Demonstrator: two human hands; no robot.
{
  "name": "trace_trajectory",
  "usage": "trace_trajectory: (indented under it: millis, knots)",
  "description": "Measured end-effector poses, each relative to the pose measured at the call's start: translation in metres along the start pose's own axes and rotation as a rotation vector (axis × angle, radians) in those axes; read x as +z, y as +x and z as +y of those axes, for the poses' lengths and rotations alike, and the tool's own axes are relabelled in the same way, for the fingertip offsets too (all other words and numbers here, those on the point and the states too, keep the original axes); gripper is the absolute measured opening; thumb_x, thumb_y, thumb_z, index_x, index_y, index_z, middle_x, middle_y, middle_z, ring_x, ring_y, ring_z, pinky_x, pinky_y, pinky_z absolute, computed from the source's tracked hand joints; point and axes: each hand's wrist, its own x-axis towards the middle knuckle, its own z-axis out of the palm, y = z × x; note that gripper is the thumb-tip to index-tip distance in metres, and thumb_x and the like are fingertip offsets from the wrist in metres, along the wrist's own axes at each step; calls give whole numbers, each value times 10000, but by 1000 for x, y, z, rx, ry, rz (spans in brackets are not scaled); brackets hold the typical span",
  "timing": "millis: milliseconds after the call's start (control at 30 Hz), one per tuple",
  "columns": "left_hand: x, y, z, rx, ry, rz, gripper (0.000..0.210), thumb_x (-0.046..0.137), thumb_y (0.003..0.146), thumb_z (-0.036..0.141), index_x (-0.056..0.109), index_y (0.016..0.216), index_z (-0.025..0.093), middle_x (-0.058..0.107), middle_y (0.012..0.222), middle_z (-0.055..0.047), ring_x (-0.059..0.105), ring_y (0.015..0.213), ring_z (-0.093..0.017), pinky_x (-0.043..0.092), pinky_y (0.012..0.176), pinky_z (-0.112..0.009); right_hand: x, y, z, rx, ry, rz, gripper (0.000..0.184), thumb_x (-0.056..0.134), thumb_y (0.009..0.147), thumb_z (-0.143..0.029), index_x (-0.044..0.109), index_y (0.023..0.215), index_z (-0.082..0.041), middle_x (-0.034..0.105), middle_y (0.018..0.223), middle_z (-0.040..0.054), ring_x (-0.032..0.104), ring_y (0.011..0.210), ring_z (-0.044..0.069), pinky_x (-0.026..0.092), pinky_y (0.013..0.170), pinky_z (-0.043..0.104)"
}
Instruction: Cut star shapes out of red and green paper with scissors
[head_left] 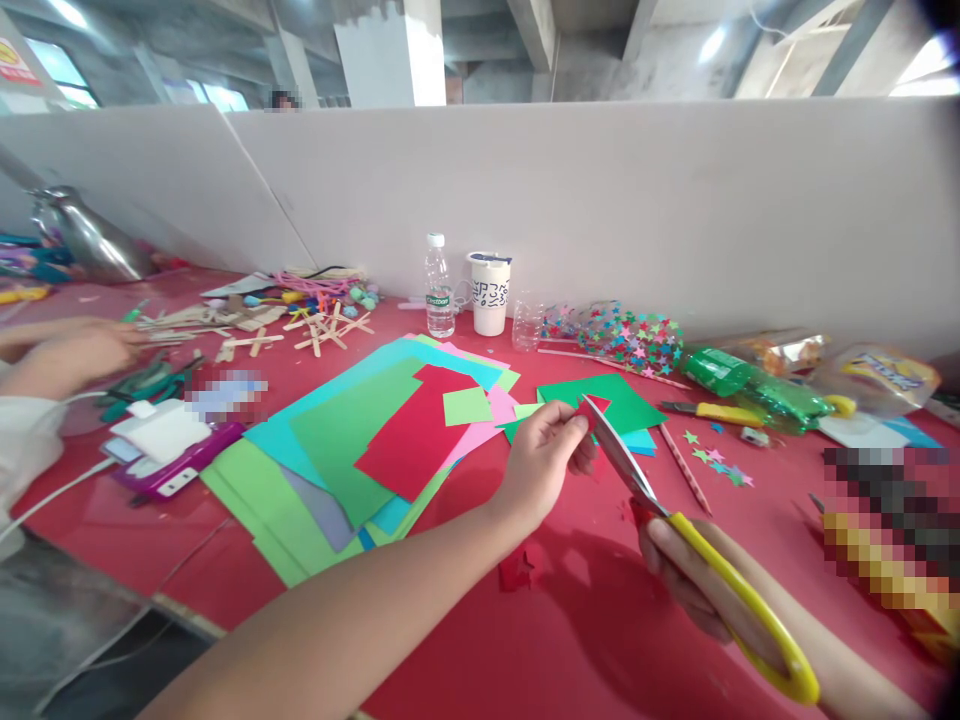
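My left hand [544,455] pinches a small piece of red paper [598,404] near the middle of the table. Closed around the yellow handles of a pair of scissors [739,585] is my right hand [690,570]. The scissor blades point up and to the left, their tips touching or just beside the red paper; I cannot tell whether they cut into it. A red paper scrap [517,570] lies on the table below my left wrist. Green paper [634,400] sits just beyond the hands, and a stack of coloured sheets with red paper [420,435] on top spreads to the left.
A water bottle [439,290] and a white cup [490,295] stand by the partition. To the right lie a green plastic bottle [757,385], a yellow utility knife [724,412] and star shapes [720,465]. Another person's hand [82,350] is among craft sticks at the left.
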Motion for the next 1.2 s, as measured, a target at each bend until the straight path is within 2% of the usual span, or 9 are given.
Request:
trace_trajectory:
  millis: [200, 667, 1200]
  knots:
    - [0, 0, 0, 5, -11, -2, 186, 544, 810, 330, 511, 710, 177, 563, 555, 18, 515, 464, -91, 388, 491, -222, 2, -3, -5, -20, 5, 15, 534, 512, 689, -746, 485, 671, -212, 370, 459, -79, 280, 353, 61, 200, 347, 192]
    - [-1, 1, -2, -1, -21, -3, 196, 563, 798, 350, 513, 717, 179, 568, 581, 10, 519, 489, -97, 411, 503, -227, 12, -13, -17, -126, -68, 97, 547, 473, 741, -743, 426, 626, -210, 280, 435, -113, 217, 348, 39, 161, 368, 195]
    - [-2, 1, -5, -7, -15, 4, 185, 557, 813, 343, 535, 745, 172, 577, 579, 10, 532, 498, -103, 420, 519, -235, 10, -8, -15, -108, -149, 119, 570, 427, 755, -768, 420, 626, -212, 272, 394, -117, 204, 313, 37, 151, 344, 201]
